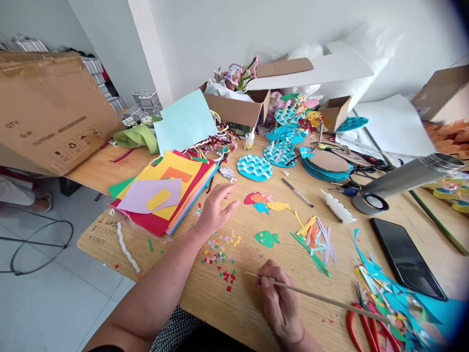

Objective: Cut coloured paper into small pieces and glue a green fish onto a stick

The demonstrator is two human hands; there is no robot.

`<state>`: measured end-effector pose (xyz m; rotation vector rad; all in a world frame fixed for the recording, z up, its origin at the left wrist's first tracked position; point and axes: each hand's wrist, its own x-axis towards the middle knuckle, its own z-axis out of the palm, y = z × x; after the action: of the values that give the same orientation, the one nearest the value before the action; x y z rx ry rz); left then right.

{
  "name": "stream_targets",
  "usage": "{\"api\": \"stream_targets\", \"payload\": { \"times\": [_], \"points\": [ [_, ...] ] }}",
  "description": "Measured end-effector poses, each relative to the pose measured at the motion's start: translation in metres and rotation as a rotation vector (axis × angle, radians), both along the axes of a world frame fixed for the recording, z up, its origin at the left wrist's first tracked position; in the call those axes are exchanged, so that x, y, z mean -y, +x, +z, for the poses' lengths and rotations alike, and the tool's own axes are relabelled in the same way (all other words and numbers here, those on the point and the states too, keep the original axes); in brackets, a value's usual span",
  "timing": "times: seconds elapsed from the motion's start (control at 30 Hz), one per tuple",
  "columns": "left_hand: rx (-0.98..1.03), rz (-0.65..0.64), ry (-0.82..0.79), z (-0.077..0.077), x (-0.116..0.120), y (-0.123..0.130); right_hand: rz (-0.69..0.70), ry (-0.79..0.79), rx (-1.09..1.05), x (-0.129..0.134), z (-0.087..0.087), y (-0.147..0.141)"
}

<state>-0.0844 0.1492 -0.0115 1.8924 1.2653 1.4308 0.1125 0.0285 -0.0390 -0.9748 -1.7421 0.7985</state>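
My right hand (280,300) grips a long thin wooden stick (322,295) that slants across the table's front. Its tip points left, toward scattered paper bits (220,254) in several colours. A green paper fish (266,238) lies flat just beyond that hand. My left hand (215,210) hovers or rests above the table with fingers stretched and nothing in it; I cannot tell whether it touches the surface. Near its fingertips is a small white patterned fish (227,173). To its right sit overlapping paper fish: red, orange, blue and a yellow fish (278,206).
Coloured paper sheets (150,195) are stacked left. Paper strips (315,239), a glue bottle (337,206), a pen (297,192) and a phone (406,256) lie right. Red-handled scissors (370,325) rest among blue scraps. A wavy blue disc (254,167) and a steel flask (406,176) stand farther back.
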Motion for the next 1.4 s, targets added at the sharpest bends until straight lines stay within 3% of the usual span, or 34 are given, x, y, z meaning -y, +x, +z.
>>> {"api": "stream_targets", "payload": {
  "times": [0.17,0.33,0.53,1.13,1.4],
  "points": [
    [-0.286,-0.110,0.105,0.001,0.008,0.008,-0.259,-0.050,-0.130,-0.009,0.000,0.010],
    [-0.589,-0.295,0.121,0.002,0.019,0.022,-0.163,-0.057,-0.094,-0.007,-0.004,0.011],
    [-0.806,-0.320,0.157,0.000,0.024,0.036,-0.178,-0.090,-0.103,-0.009,-0.007,0.007],
    [-0.889,-0.337,0.230,-0.014,0.022,0.046,-0.111,-0.097,-0.123,-0.010,-0.001,0.006],
    [-0.812,-0.343,0.220,-0.009,0.019,0.039,0.132,-0.015,0.075,-0.010,0.008,-0.005]
  ]
}}
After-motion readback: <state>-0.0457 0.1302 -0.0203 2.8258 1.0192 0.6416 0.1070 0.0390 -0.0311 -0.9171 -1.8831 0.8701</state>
